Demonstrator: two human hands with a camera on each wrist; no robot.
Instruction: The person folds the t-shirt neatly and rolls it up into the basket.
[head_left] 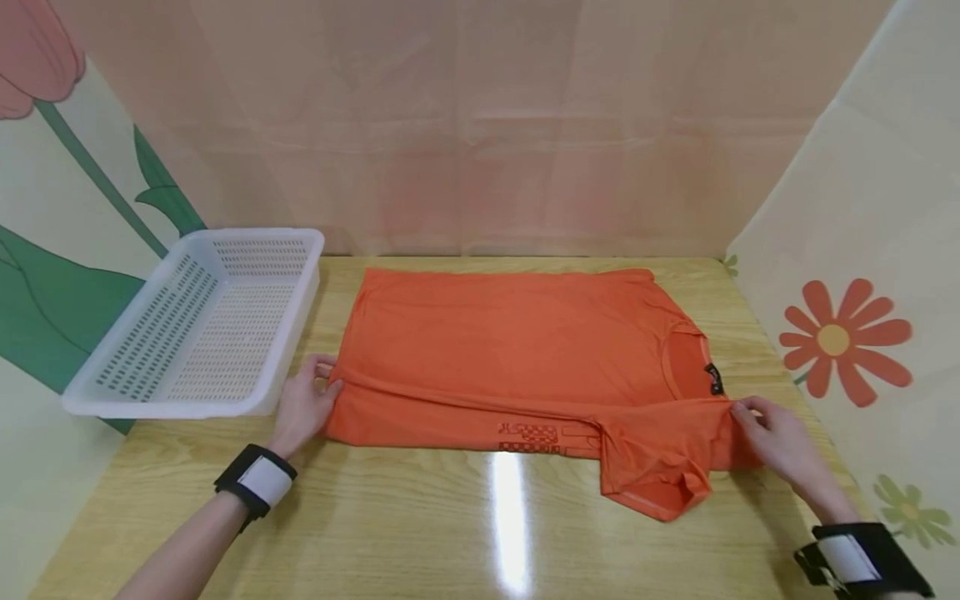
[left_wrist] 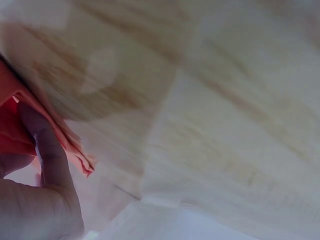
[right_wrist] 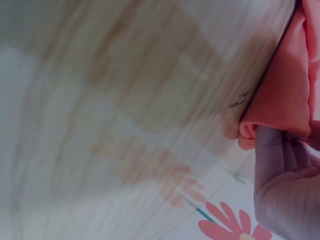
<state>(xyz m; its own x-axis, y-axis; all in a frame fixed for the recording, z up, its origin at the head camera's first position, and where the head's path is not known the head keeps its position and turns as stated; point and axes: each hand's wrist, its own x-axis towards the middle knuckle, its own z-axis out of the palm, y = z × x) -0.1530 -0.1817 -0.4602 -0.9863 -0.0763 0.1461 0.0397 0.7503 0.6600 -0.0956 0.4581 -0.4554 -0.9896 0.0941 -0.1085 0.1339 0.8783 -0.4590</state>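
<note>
An orange T-shirt [head_left: 495, 337] lies sideways on the table, its hem at the left and its neckline with a dark label [head_left: 714, 379] at the right. The near side is folded over in a strip, and one sleeve [head_left: 656, 475] sticks out toward the front. My left hand [head_left: 306, 408] pinches the hem end at the fold; in the left wrist view its fingers reach inside the orange cloth [left_wrist: 12, 125]. At the shoulder, beside the neckline, my right hand [head_left: 780, 442] pinches the fabric. The right wrist view has those fingers partly hidden under the cloth edge [right_wrist: 282, 95].
A white perforated plastic basket [head_left: 255, 333] stands at the left, close to my left hand. The wooden table [head_left: 390, 517] carries a bright light reflection in front of the shirt. A pinkish sheet [head_left: 457, 125] hangs behind, and flower-printed sheets [head_left: 832, 208] flank the sides.
</note>
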